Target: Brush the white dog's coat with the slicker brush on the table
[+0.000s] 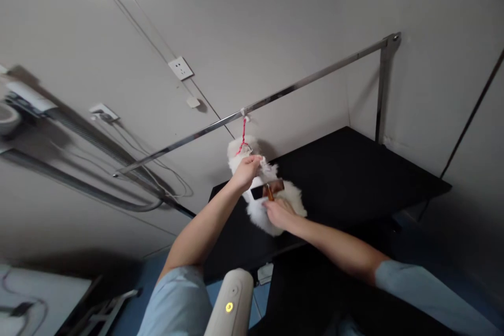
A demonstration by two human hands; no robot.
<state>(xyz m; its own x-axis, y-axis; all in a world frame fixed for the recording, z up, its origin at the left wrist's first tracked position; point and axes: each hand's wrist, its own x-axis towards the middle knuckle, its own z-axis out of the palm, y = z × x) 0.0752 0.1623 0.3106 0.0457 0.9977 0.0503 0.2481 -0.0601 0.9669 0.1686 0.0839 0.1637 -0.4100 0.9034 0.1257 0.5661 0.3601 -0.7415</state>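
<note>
A white fluffy dog (260, 215) is on the black grooming table (354, 173), with a red cord (243, 130) running from its neck area up to the metal bar. My left hand (247, 172) is closed on a tuft of its white fur; whether a leg or an ear lies under that fur I cannot tell. In my right hand (281, 212) is the wooden handle of a slicker brush (279, 186). The wide brush head lies across the dog's coat, just below my left hand. The dog's face does not show clearly.
The metal bar (291, 88) spans above the table, held by a post (380, 94) at the right. Dark hoses (106, 186) and cables run along the left wall near sockets (181, 68). A pale cylindrical device (232, 304) with a yellow light stands close in front.
</note>
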